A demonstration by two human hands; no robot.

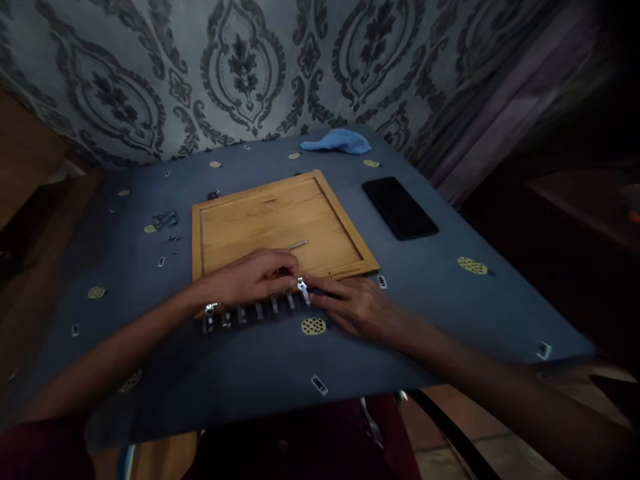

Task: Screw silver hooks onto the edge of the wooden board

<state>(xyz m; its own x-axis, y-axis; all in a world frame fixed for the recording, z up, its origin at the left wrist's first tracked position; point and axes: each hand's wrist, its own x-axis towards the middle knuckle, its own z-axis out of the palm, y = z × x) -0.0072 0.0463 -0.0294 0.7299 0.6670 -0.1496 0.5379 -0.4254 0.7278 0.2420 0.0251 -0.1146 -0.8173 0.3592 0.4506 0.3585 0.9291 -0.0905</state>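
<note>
Below the wooden tray [280, 223], both hands' fingers [287, 275] pinch the hook rail [255, 311].

On the bench [450, 313] a wooden tray [280, 227] lies at the middle, with a phone [400, 207] to its right and a cloth [337, 141] behind it. A row of metal clips [255, 311] lies just before the tray's near edge, and small loose parts [165, 223] lie to its left.
</note>
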